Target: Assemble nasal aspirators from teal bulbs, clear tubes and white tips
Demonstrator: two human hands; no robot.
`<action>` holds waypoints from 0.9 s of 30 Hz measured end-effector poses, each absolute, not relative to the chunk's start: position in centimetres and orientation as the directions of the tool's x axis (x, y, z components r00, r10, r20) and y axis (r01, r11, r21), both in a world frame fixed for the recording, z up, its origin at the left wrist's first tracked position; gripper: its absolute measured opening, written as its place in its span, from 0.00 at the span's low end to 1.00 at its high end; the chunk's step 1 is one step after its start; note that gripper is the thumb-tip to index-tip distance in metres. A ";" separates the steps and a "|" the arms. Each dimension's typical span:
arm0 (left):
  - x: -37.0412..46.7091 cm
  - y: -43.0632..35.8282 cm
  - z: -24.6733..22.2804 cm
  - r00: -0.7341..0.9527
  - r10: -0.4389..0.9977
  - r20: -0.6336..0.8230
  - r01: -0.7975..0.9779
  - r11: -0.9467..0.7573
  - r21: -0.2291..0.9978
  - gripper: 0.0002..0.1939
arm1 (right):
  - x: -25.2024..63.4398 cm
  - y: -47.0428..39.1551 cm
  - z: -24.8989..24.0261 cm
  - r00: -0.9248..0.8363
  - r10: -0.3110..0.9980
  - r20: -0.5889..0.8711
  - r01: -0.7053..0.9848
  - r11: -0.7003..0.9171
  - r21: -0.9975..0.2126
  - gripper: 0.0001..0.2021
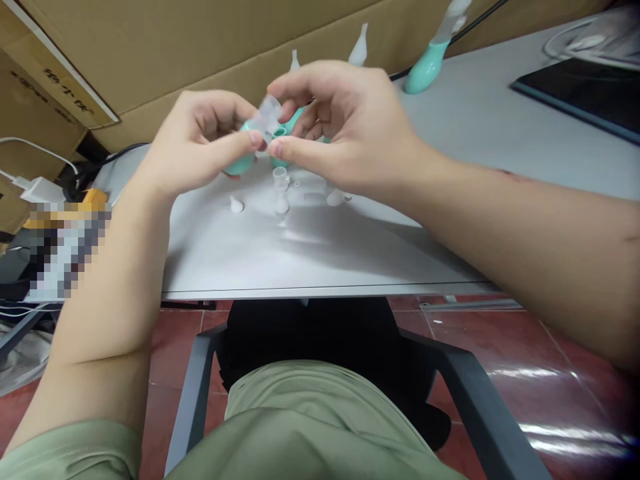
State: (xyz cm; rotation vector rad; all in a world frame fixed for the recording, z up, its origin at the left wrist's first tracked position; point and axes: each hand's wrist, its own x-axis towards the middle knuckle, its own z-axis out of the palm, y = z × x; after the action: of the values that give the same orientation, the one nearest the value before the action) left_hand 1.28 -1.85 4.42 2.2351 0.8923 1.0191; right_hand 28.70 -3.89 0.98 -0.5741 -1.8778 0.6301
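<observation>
Above the table, my left hand [200, 143] pinches a clear plastic tube piece [269, 115] between thumb and fingers. My right hand [345, 120] curls round the same piece from the other side, its fingertips at the piece; blur hides the exact contact. A teal rubber bulb [241, 165] shows below my left fingers; whether they hold it I cannot tell. Another teal bulb [280, 153] with an open mouth stands behind my right thumb. Small parts lie on the tabletop below: a clear cup-shaped fitting [281, 176], a white nozzle tip [237, 204] and another white tip [335, 197].
An assembled teal bulb with a clear tube [427, 67] stands at the back right, near a dark flat device [583, 93]. White pointed nozzles [359, 47] rise behind my hands. Cardboard [200, 47] walls the back. A white charger [44, 191] with cables sits left.
</observation>
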 end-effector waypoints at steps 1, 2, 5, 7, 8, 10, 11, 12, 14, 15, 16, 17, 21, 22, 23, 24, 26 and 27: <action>0.9 -1.5 4.6 0.446 0.751 0.487 0.339 -0.645 0.685 0.33 | 28.3 -4.4 1.3 -0.351 0.638 0.686 0.196 0.766 -0.612 0.16; 0.6 -1.2 4.8 0.382 0.761 0.524 0.339 -0.643 0.686 0.30 | 27.8 -5.0 1.7 -0.355 0.632 0.689 0.304 0.775 -0.554 0.16; 0.0 -0.6 5.1 0.296 0.820 0.490 0.412 -0.573 0.709 0.16 | 26.0 -6.5 2.9 -0.655 0.605 0.453 0.601 0.780 -0.173 0.10; 0.1 -0.7 5.0 0.279 0.812 0.513 0.390 -0.584 0.712 0.16 | 24.6 -7.3 3.6 -0.747 0.589 0.308 0.597 0.798 -0.081 0.11; 0.3 -0.8 4.8 0.275 0.811 0.516 0.381 -0.585 0.716 0.16 | 23.8 -7.6 3.8 -0.773 0.584 0.248 0.590 0.805 -0.057 0.12; 0.6 -1.0 4.5 0.309 0.819 0.483 0.383 -0.572 0.725 0.11 | 22.5 -7.8 4.0 -0.794 0.588 0.153 0.593 0.805 -0.010 0.12; 0.6 -1.0 4.3 0.320 0.819 0.477 0.382 -0.572 0.726 0.10 | 21.8 -7.8 4.0 -0.799 0.590 0.113 0.594 0.804 0.005 0.10; 0.6 -0.9 4.2 0.327 0.816 0.477 0.377 -0.575 0.726 0.11 | 21.3 -7.8 4.1 -0.800 0.594 0.083 0.597 0.802 0.018 0.08; 0.3 -0.5 3.9 0.350 0.801 0.485 0.359 -0.593 0.721 0.17 | 20.4 -7.6 4.0 -0.799 0.599 0.054 0.601 0.799 0.023 0.11; 0.1 -0.1 3.8 0.386 0.791 0.474 0.351 -0.601 0.718 0.21 | 20.2 -7.5 4.0 -0.795 0.604 0.057 0.606 0.795 0.016 0.13; -0.2 0.2 3.7 0.426 0.776 0.464 0.340 -0.613 0.713 0.25 | 20.3 -7.3 4.0 -0.790 0.609 0.071 0.611 0.792 0.001 0.14; -0.4 0.6 3.5 0.467 0.758 0.455 0.327 -0.627 0.707 0.29 | 20.5 -7.2 4.0 -0.785 0.613 0.090 0.614 0.789 -0.023 0.14; -0.7 1.1 3.1 0.548 0.712 0.439 0.292 -0.655 0.697 0.32 | 24.7 -6.9 4.7 -0.771 0.607 0.193 0.575 0.794 -0.199 0.13; -0.7 1.1 3.0 0.553 0.714 0.429 0.297 -0.650 0.699 0.32 | 26.3 -6.8 5.0 -0.754 0.589 0.291 0.495 0.801 -0.337 0.12; -0.6 0.9 3.0 0.558 0.721 0.411 0.308 -0.640 0.704 0.32 | 27.9 -6.6 5.3 -0.722 0.567 0.397 0.368 0.800 -0.473 0.11; -0.5 0.8 2.9 0.565 0.727 0.392 0.323 -0.631 0.706 0.33 | 29.4 -6.4 5.5 -0.699 0.527 0.484 0.210 0.798 -0.565 0.09; -0.3 0.6 2.9 0.579 0.727 0.371 0.344 -0.629 0.697 0.34 | 31.5 -5.6 5.4 -0.460 0.607 0.648 0.066 0.751 -0.657 0.06; -0.2 0.5 2.9 0.589 0.724 0.359 0.358 -0.632 0.687 0.36 | 32.1 -5.2 5.2 -0.336 0.656 0.675 0.048 0.728 -0.684 0.07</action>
State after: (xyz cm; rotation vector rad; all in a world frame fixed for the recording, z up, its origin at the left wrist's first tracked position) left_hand -0.16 0.46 2.88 2.2583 0.8568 0.8570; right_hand 32.14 -5.18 5.20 -0.5498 -1.8274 0.6884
